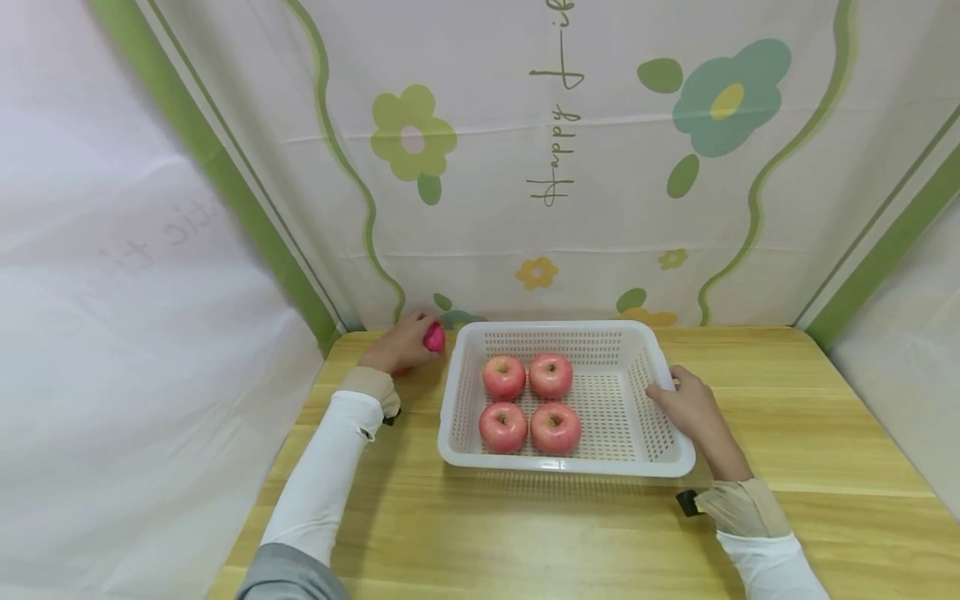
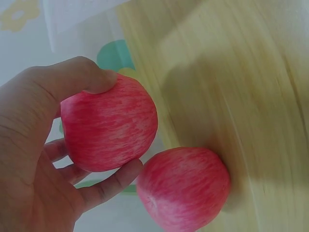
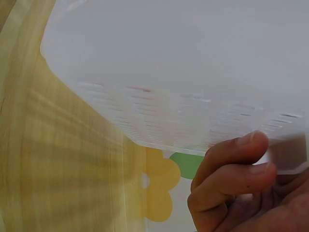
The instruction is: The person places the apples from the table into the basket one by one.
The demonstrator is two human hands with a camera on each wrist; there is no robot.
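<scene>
My left hand (image 1: 403, 343) grips a red apple (image 2: 111, 125) with its thumb over the top and its fingers beneath, left of the basket. A second red apple (image 2: 186, 188) sits on the table close beside the held one; in the head view the hand mostly hides it. At the right end of a white plastic basket (image 1: 562, 464), my right hand (image 1: 693, 408) holds the rim. Its thumb lies over the rim and its curled fingers (image 3: 241, 179) show under the outside. Several red apples (image 1: 551, 375) stand in two rows in the basket's left half.
The wooden table (image 1: 525, 542) runs back to a white curtain (image 1: 480, 208) with printed flowers. More white curtain (image 1: 135, 333) hangs along the left side, and another on the right. The basket's right half shows its bare slotted floor.
</scene>
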